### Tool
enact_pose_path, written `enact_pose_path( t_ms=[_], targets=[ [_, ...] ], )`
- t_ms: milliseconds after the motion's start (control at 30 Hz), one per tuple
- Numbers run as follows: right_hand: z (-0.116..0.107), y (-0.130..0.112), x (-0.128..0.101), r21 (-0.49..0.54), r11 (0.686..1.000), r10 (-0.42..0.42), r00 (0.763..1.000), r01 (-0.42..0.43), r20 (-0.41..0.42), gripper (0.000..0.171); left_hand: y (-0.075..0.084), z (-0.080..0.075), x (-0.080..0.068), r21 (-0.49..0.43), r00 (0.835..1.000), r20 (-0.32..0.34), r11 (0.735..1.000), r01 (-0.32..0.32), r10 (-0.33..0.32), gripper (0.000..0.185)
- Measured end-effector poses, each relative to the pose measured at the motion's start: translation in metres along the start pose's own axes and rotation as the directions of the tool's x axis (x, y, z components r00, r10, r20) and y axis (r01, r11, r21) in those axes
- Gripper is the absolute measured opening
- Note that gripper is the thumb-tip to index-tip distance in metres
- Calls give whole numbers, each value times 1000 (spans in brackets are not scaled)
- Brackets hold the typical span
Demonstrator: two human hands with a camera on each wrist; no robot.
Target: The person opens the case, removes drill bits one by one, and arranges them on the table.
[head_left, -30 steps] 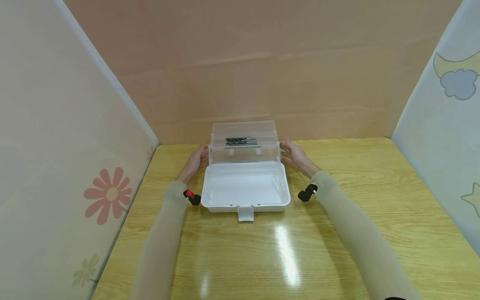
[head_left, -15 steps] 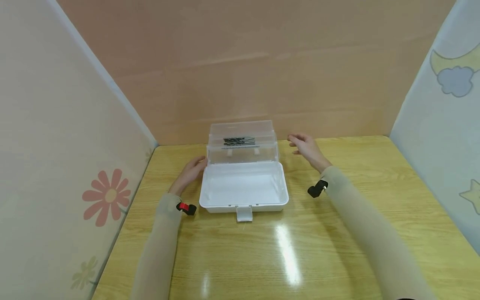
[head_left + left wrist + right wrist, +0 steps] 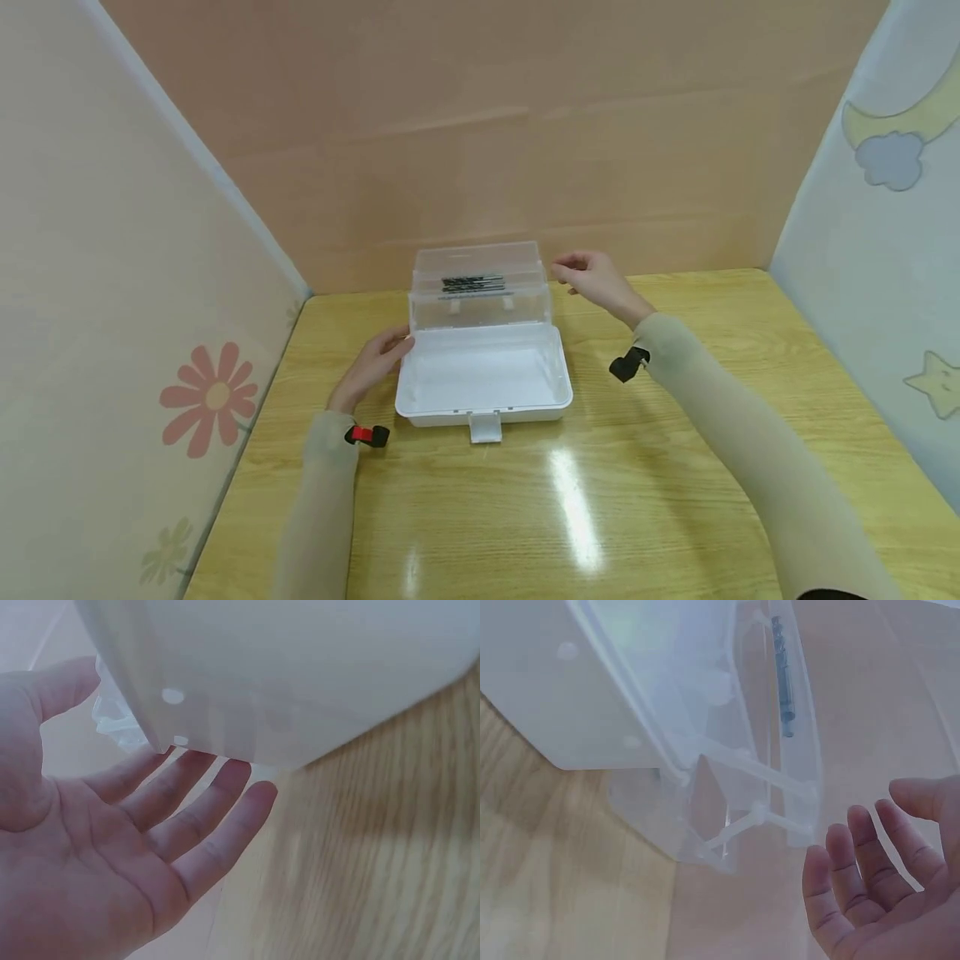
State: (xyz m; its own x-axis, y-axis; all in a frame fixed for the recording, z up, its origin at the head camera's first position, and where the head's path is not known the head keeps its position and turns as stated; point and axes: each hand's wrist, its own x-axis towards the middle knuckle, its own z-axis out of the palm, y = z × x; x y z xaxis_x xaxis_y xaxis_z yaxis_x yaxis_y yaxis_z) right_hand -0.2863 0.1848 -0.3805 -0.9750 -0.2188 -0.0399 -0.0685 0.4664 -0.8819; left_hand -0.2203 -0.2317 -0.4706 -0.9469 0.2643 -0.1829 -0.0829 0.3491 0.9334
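A white plastic toolbox [image 3: 483, 375] stands with its translucent lid [image 3: 478, 257] and fold-out trays raised at the back. Several dark drill bits [image 3: 472, 284] lie in a raised tray; one also shows as a dark drill bit [image 3: 784, 679] through the tray wall in the right wrist view. My left hand [image 3: 375, 362] is at the toolbox's back left corner, thumb over the rim, its fingers [image 3: 206, 840] loosely extended against the wall. My right hand [image 3: 596, 279] hovers right of the lid, apart from it, fingers [image 3: 847, 862] loosely bent around nothing.
White hinge arms [image 3: 757, 814] link the trays at the side. A front latch [image 3: 485, 427] hangs down over the wooden table [image 3: 480, 517]. An orange-brown back wall [image 3: 480, 125] rises behind, with patterned panels at both sides.
My left hand has slid down from beside the trays to the back left corner. My right hand has left the trays' right side, moved outward, then come up and back toward the lid.
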Motion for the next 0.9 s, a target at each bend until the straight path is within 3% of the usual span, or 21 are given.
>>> enact_pose_path(
  t_ms=[267,667,900],
  targets=[
    [6,-26,8,-177,981,-69,996,77,51,40,0,9,-2,-48,999,-33,998,37,-39,69],
    [29,-52,31,-264,950,-116,972,169,204,36,4,16,-4,-100,993,-57,991,94,-100,67],
    [47,-56,42,-289,944,-89,967,159,240,31,8,22,0,-139,993,-53,985,98,-106,66]
  ],
)
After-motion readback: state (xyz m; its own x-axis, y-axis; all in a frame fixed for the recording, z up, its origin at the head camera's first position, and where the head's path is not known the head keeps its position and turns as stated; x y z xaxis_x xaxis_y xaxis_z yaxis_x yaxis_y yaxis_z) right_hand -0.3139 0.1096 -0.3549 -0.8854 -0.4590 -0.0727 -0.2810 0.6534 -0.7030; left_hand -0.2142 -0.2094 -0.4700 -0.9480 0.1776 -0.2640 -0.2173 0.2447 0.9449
